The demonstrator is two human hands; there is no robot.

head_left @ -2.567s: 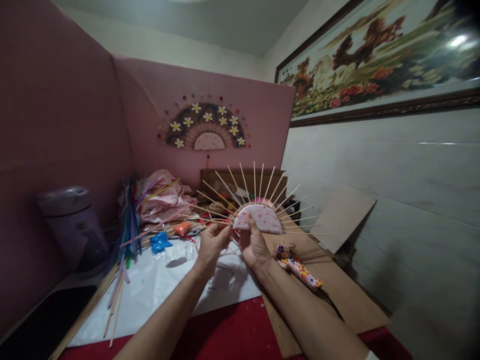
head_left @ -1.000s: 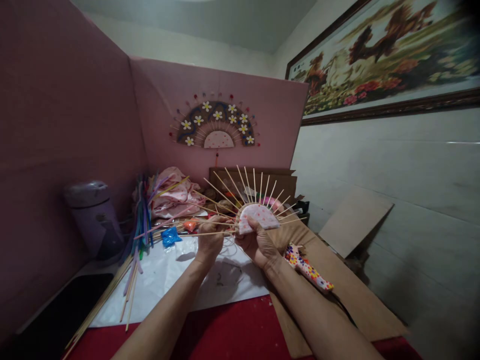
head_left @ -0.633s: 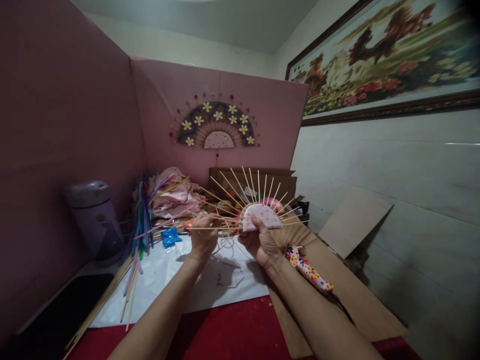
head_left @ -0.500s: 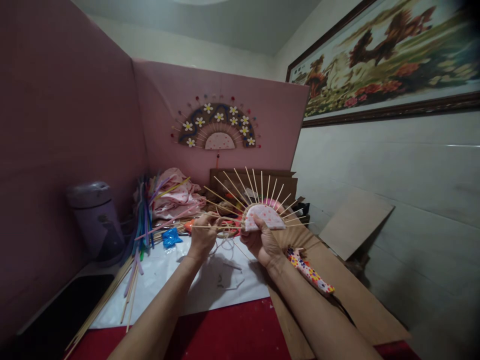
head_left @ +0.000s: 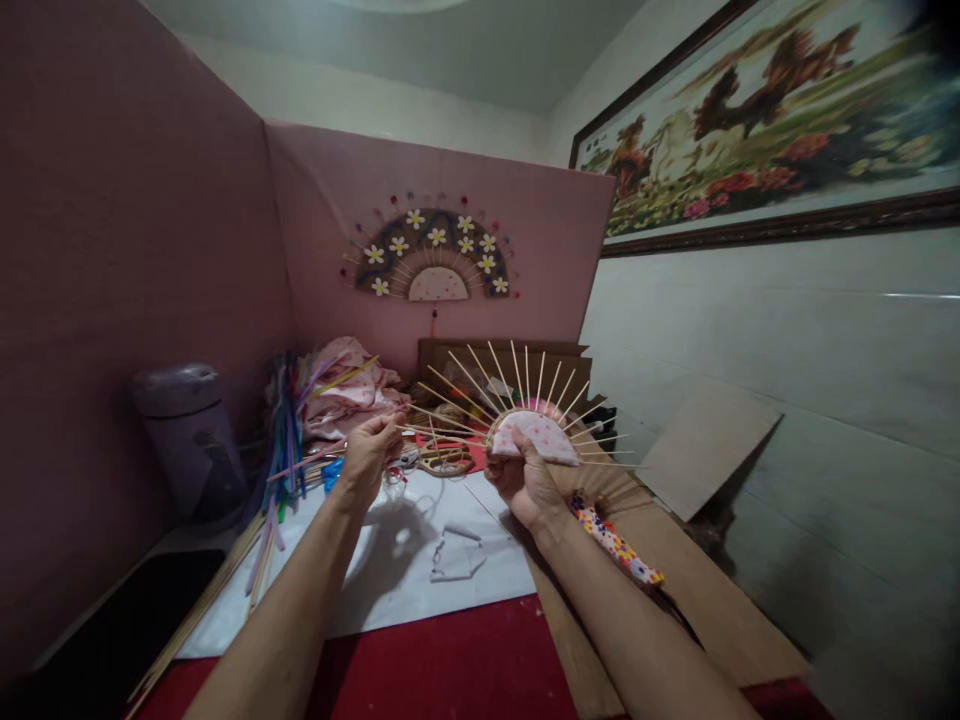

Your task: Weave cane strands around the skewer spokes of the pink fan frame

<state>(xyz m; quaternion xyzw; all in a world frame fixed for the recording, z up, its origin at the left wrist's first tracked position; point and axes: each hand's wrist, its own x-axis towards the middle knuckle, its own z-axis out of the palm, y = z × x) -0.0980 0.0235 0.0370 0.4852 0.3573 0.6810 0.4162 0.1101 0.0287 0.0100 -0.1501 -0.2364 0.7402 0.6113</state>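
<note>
My right hand [head_left: 525, 485] grips a half-round fan base [head_left: 541, 440] covered in pale pink spotted fabric, thumb across its front. Thin wooden sticks [head_left: 527, 375] radiate from its curved edge. To the left, my left hand [head_left: 369, 455] is closed in a pinch near the tips of the leftmost sticks. It seems to hold a thin cord drawn out from the fan, though the strand is hard to make out. Scissors with tan handles [head_left: 446, 458] lie on the table behind the gap between my hands.
A finished flowered fan [head_left: 437, 250] hangs on the pink panel. Coloured pipe cleaners [head_left: 289, 430], crumpled pink cloth [head_left: 349, 385] and a purple canister [head_left: 191, 440] stand left. Cardboard [head_left: 697, 570] and a flower-patterned cloth strip [head_left: 619, 540] lie right. White sheet [head_left: 390, 590] covers the red tabletop.
My left hand has moved left and slightly up, away from the fan base. The hanging cord loop below the sticks is gone from view. My right hand still holds the fan, tilted slightly clockwise.
</note>
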